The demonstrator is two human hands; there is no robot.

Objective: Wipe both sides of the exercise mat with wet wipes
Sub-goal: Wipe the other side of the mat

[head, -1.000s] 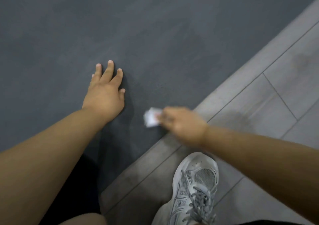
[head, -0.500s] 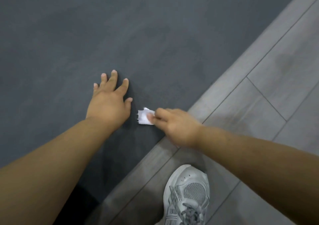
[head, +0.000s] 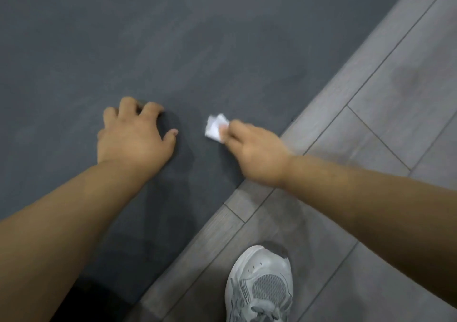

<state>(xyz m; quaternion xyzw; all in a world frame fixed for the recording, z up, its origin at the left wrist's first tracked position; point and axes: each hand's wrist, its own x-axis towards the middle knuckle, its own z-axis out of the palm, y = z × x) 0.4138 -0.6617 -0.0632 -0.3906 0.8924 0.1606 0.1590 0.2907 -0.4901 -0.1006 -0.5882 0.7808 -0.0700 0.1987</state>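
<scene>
Presently, left hand (head: 134, 136) braces on the mat (head: 222, 37), fingers arched, thumb spread. Right hand (head: 254, 153) pinches the wipe (head: 215, 130) against the mat, near its edge with the floor (head: 395, 129). Wide mat surface lies ahead.

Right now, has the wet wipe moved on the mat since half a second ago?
Yes. The wet wipe, pinched by the right hand, has slid forward on the mat, away from the person, roughly along the mat's edge beside the floor planks.
</scene>
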